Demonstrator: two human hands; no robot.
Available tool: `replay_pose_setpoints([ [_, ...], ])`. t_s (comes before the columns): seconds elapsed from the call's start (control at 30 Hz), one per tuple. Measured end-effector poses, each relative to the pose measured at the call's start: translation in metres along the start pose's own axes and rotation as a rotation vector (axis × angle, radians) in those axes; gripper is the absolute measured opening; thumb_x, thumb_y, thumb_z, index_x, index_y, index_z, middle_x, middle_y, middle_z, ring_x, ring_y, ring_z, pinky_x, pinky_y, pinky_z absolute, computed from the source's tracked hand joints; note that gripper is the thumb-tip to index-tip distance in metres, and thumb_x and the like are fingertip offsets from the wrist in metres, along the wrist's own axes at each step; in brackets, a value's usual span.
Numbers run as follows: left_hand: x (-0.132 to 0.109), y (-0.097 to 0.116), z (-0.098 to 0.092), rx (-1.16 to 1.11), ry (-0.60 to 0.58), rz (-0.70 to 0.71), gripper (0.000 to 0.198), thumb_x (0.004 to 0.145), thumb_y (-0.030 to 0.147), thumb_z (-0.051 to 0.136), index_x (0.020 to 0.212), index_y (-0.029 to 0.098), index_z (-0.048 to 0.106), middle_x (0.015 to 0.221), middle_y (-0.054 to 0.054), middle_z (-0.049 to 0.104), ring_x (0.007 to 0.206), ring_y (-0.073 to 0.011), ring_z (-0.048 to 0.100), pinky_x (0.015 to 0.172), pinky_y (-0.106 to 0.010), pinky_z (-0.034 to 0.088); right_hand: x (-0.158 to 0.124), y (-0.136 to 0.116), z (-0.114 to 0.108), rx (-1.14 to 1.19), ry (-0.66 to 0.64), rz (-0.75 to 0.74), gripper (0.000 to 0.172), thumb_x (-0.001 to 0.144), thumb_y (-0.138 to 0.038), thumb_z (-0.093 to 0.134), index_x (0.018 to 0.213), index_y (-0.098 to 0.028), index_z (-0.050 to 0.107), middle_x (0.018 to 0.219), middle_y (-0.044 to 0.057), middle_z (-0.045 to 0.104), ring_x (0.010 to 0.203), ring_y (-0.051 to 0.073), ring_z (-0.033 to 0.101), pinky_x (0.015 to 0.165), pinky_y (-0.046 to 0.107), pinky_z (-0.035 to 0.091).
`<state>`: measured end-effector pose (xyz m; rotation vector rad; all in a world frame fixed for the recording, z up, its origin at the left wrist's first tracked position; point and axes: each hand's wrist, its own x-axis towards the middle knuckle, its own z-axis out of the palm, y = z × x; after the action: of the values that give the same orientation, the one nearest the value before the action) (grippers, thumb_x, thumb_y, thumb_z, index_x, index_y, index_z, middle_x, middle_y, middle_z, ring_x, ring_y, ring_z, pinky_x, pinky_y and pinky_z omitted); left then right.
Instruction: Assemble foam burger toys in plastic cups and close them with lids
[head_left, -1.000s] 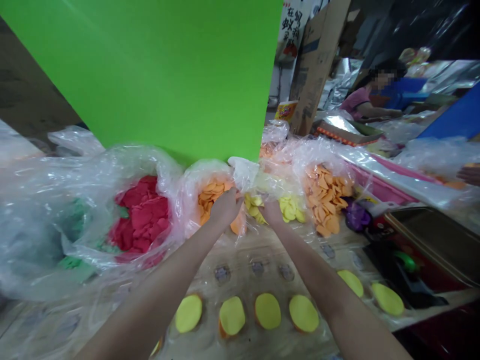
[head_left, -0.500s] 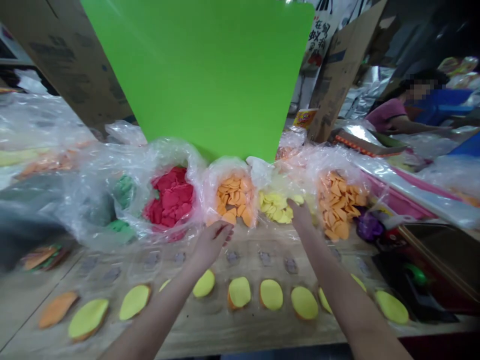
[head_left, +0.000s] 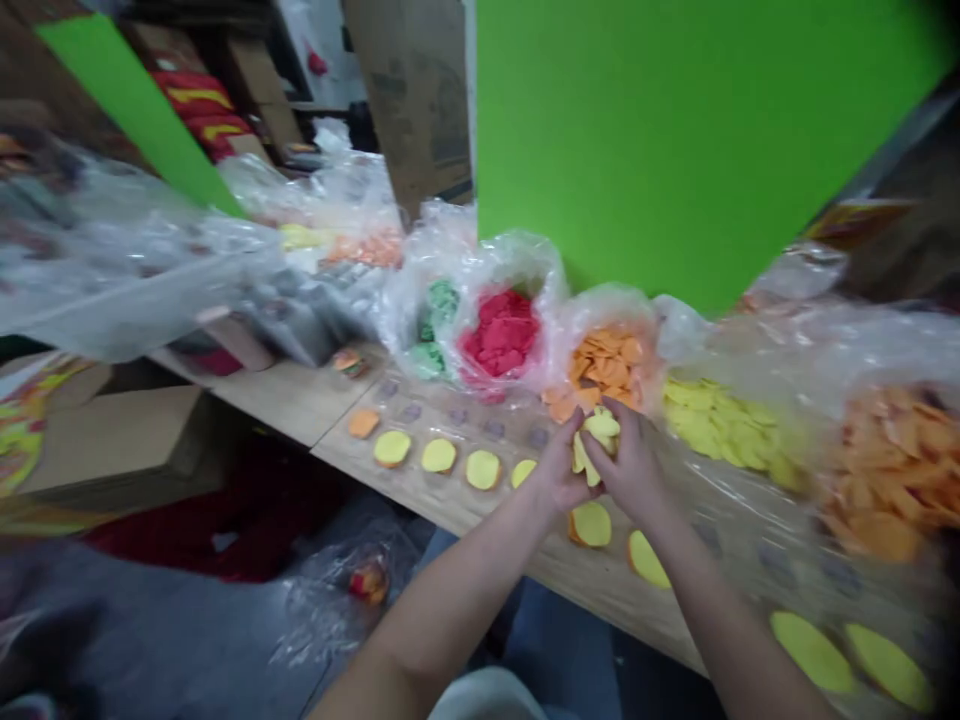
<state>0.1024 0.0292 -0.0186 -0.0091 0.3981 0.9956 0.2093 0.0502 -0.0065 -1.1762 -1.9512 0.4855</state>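
Note:
Several thin yellow pieces (head_left: 596, 445) are bunched between my two hands above the table. My left hand (head_left: 556, 472) is closed on their left side. On their right, the fingers of my right hand (head_left: 634, 462) grip the same bunch. Below lies a row of orange rounds topped with yellow, such as this yellow-topped round (head_left: 482, 470). At the row's far left end, one orange round (head_left: 363, 424) shows no yellow on top. Just behind my hands sits a bag of orange pieces (head_left: 613, 362), with loose yellow pieces (head_left: 724, 422) to its right.
Red pieces (head_left: 501, 335) and green pieces (head_left: 440, 308) fill plastic bags along the back. More orange pieces (head_left: 892, 470) are at right. A green board (head_left: 675, 150) stands behind. A small layered toy burger (head_left: 349, 362) sits at left. An open cardboard box (head_left: 112, 430) stands beyond the table edge.
The view has swung left. My right hand has left the yellow pile and met my left hand. Both now hold a bunch of yellow pieces.

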Motion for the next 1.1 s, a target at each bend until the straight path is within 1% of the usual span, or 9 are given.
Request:
replay_pose_setpoints([
  [0.1,-0.041,0.020,-0.022,-0.048,0.042,0.099,0.031,0.077,0.039,0.053,0.090,0.013,0.062,0.073,-0.006,0.068,0.067,-0.0183,0.064,0.068,-0.030,0.048,0.000,-0.030,0.031,0.032,-0.126,-0.226,0.046,0.076,-0.035,0.055,0.118,-0.018,0.049,0.120,0.013,0.048,0.114,0.026,0.042,0.096,0.045,0.034],
  [0.17,-0.071,0.036,-0.039,-0.068,0.069,0.145,0.031,0.078,0.037,0.052,0.091,0.011,0.061,0.073,-0.007,0.068,0.067,-0.0186,0.065,0.066,-0.031,0.049,0.001,-0.054,0.050,0.153,-0.181,-0.234,0.035,0.076,-0.036,0.056,0.107,-0.021,0.056,0.114,0.010,0.051,0.109,0.024,0.046,0.093,0.042,0.037],
  [0.33,-0.139,0.077,-0.081,-0.128,0.134,0.227,0.026,0.080,0.030,0.049,0.094,0.011,0.060,0.078,-0.009,0.068,0.076,-0.0202,0.065,0.068,-0.031,0.051,0.013,-0.109,0.097,0.756,-0.306,0.265,0.024,0.073,-0.038,0.061,0.089,-0.021,0.054,0.081,0.001,0.058,0.074,0.015,0.055,0.069,0.029,0.046],
  [0.43,-0.165,0.097,-0.095,-0.130,0.152,0.267,0.024,0.080,0.030,0.049,0.094,0.012,0.059,0.080,-0.008,0.068,0.078,-0.0204,0.065,0.070,-0.033,0.052,0.022,-0.130,0.120,1.118,-0.577,0.547,0.030,0.070,-0.036,0.064,0.093,-0.020,0.052,0.080,0.001,0.060,0.067,0.012,0.056,0.059,0.023,0.045],
  [0.53,-0.179,0.108,-0.098,-0.083,0.170,0.309,0.023,0.080,0.034,0.053,0.090,0.015,0.059,0.076,-0.005,0.067,0.071,-0.0181,0.065,0.067,-0.032,0.053,0.024,-0.139,0.135,1.216,-0.766,0.652,0.033,0.068,-0.034,0.065,0.094,-0.019,0.052,0.079,0.001,0.061,0.066,0.011,0.057,0.052,0.020,0.042],
  [0.73,-0.185,0.112,-0.096,0.044,0.334,0.358,0.019,0.075,0.027,0.062,0.089,0.015,0.059,0.074,-0.004,0.065,0.059,-0.0099,0.061,0.048,-0.016,0.048,0.016,-0.132,0.153,0.893,-0.614,0.450,0.025,0.069,-0.039,0.063,0.078,-0.018,0.052,0.070,-0.003,0.055,0.060,0.009,0.052,0.049,0.018,0.041],
  [0.93,-0.192,0.109,-0.101,0.246,0.417,0.397,0.020,0.065,0.020,0.070,0.082,0.013,0.060,0.065,-0.003,0.063,0.053,-0.0092,0.058,0.050,-0.018,0.047,0.015,-0.134,0.160,0.392,-0.457,0.054,0.017,0.074,-0.035,0.059,0.077,-0.018,0.057,0.079,0.001,0.052,0.074,0.013,0.051,0.064,0.026,0.042],
  [1.03,-0.206,0.119,-0.105,0.402,0.427,0.422,0.026,0.063,0.022,0.071,0.084,0.011,0.061,0.066,-0.003,0.064,0.052,-0.0101,0.057,0.050,-0.019,0.045,0.024,-0.143,0.170,0.327,-0.528,-0.141,0.014,0.076,-0.032,0.058,0.077,-0.018,0.058,0.089,0.003,0.054,0.086,0.015,0.051,0.072,0.028,0.041],
  [1.1,-0.221,0.134,-0.111,0.573,0.472,0.487,0.030,0.063,0.028,0.070,0.087,0.012,0.061,0.070,-0.004,0.065,0.057,-0.0116,0.059,0.053,-0.021,0.045,0.032,-0.150,0.188,0.379,-0.649,-0.134,0.016,0.078,-0.034,0.055,0.079,-0.018,0.057,0.078,0.000,0.055,0.073,0.013,0.052,0.064,0.025,0.041],
])
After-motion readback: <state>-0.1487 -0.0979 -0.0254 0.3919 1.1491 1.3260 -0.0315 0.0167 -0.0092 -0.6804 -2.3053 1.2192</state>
